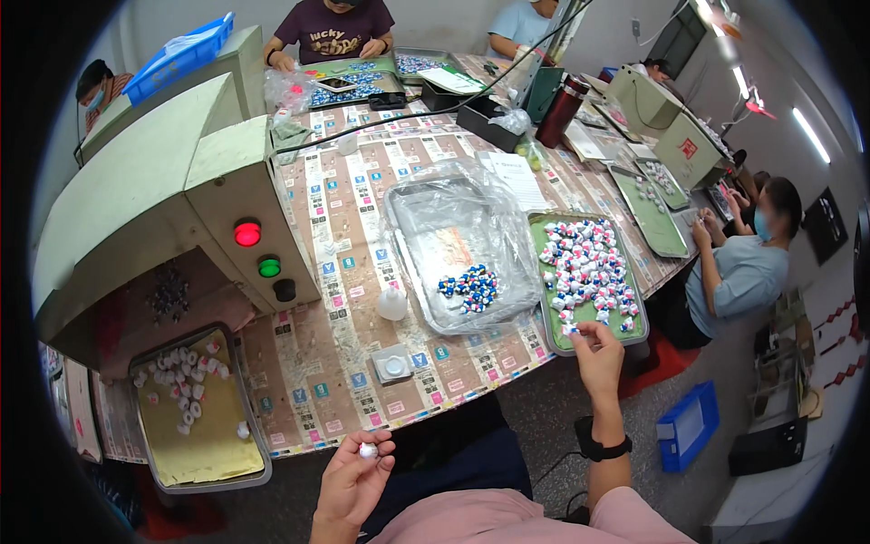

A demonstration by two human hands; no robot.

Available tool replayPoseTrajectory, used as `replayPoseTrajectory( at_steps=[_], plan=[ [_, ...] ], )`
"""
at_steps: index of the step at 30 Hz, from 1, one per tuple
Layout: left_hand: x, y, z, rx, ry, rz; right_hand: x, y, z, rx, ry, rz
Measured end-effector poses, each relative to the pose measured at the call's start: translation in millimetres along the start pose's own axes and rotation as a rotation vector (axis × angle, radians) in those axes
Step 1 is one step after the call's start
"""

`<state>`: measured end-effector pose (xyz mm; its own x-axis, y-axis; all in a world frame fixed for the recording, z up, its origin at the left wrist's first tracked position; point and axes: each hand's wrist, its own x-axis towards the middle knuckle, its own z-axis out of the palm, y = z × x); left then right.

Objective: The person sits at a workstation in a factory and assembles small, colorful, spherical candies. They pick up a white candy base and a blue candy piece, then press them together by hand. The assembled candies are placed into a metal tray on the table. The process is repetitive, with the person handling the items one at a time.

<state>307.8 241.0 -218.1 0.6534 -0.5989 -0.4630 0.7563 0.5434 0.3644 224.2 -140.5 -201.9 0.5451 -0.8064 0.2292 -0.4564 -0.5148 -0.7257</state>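
My left hand point(352, 480) is near the table's front edge, its fingers closed round a small white plastic piece point(368, 450). My right hand point(600, 359) reaches over the front edge of the green-lined tray point(639, 337), thumb and fingertips pinched at a small white figure piece point(570, 330). That tray holds many white pieces point(587, 258) with blue and pink parts. Left of it, a metal tray wrapped in clear plastic point(426, 231) carries a pile of small blue, white and yellow pieces point(469, 289).
A beige machine point(227, 181) with red and green lamps stands at left. Before its opening lies a yellow-lined tray point(204, 458) of white rings. A small white bottle point(392, 304) and a square white fixture point(392, 364) are on the table. Co-workers sit at the far side and right.
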Motion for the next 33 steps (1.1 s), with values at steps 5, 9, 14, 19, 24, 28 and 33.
replayPoseTrajectory(
  at_steps=[5, 9, 14, 19, 24, 28, 33],
  plan=[
    [-0.7, 5.0, 7.5, 0.017, 0.003, -0.019, 9.7, 19.5, 0.2, -0.149, -0.052, 0.033],
    [-1.3, 4.9, 3.1, 0.0, 0.003, -0.025, 12.3, -2.1, 13.7, -0.328, 0.179, -0.441],
    [1.2, 0.4, -1.6, -0.009, -0.039, -0.022, 13.3, -49.6, 61.6, -0.008, -0.233, -0.456],
    [-3.7, 1.7, -1.4, -0.061, -0.052, -0.033, 26.8, -75.9, 110.5, -0.146, -0.357, -0.493],
    [-8.1, 3.9, -9.8, -0.059, -0.025, -0.003, 28.8, -94.8, 118.3, -0.231, -0.58, -0.346],
    [-6.5, 3.3, -8.6, -0.078, -0.06, -0.008, 29.4, -91.7, 123.0, -0.256, -0.586, -0.348],
    [-1.9, 3.8, -0.5, -0.077, -0.054, -0.003, 32.6, -82.0, 126.3, -0.061, -0.494, -0.376]
  ],
)
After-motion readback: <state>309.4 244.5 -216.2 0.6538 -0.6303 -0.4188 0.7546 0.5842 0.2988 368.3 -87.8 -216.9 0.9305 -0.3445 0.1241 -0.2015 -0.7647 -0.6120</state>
